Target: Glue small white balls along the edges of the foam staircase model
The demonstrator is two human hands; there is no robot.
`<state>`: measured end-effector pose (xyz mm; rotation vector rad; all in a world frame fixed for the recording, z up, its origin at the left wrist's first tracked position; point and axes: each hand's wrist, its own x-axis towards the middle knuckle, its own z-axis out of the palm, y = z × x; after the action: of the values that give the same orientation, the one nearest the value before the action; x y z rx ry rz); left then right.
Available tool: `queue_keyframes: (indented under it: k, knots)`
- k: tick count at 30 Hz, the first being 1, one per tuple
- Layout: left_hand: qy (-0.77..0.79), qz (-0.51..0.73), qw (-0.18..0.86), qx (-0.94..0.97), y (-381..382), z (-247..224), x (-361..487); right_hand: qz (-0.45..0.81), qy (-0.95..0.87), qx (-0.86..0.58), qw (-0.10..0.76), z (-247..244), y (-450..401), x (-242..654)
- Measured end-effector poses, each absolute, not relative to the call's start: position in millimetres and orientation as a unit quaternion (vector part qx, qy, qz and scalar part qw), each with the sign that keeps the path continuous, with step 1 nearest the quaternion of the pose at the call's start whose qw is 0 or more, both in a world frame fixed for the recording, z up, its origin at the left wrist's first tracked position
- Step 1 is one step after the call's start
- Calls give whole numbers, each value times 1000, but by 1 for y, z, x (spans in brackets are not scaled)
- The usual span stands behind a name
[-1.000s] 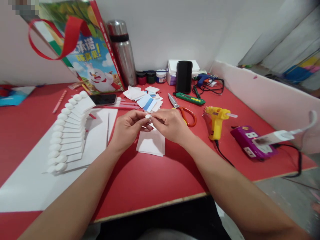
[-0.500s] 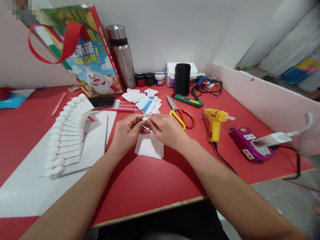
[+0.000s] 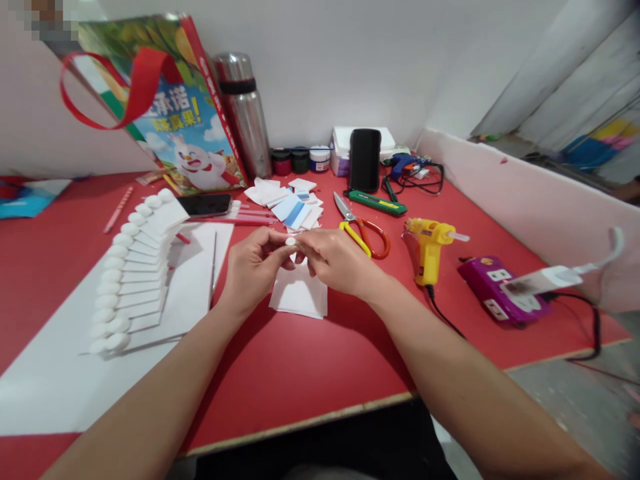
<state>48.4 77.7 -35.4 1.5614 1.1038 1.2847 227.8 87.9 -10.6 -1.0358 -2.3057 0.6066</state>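
Note:
Between the fingertips of my left hand (image 3: 255,267) and my right hand (image 3: 333,260) is a small white round piece (image 3: 291,241), pinched from both sides. Its exact kind is too small to tell. Both hands are closed on it, thumbs and forefingers nearly meeting. Below them, a small stack of white paper squares (image 3: 299,297) lies on the red table (image 3: 300,373). To the left stands a curved, stair-like row of white cards (image 3: 143,280), edged with several white oval discs (image 3: 111,275).
Scissors (image 3: 363,227), a green utility knife (image 3: 377,202), a yellow glue gun (image 3: 429,247) and a purple power strip (image 3: 500,287) lie to the right. Behind are paper scraps (image 3: 293,207), a steel flask (image 3: 245,113), a bag (image 3: 175,113) and an upright phone (image 3: 365,160). White board (image 3: 55,380) lies at left.
My fingers have shifted slightly around the white round piece, which now sits a little lower and shows more of its face. The things on the table have stayed put.

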Motion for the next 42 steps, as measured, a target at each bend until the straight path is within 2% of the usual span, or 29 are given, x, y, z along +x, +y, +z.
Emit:
queue_keyframes:
  k: [5,13,16,20,28,39,42]
  knots:
    - [424,491,427,630,78,-30,50,211,-856,-387,270,-13,89,228]
    - [427,492,348,674,83,-28,45,523,-637,-452,340,-6,97,235]
    - [429,488,377,660,85,-30,43,583,-559,-464,364,-4,97,235]
    - [441,468,416,643,84,-30,44,620,-539,-447,354,-5,95,231]
    - [436,481,436,623,84,-27,46,573,-584,-445,365,-9,94,228]
    - [428,500,483,577,86,-29,45,434,-683,-448,380,-21,95,231]
    - [421,511,502,557,85,-28,48,363,-707,-462,394,-20,91,226]
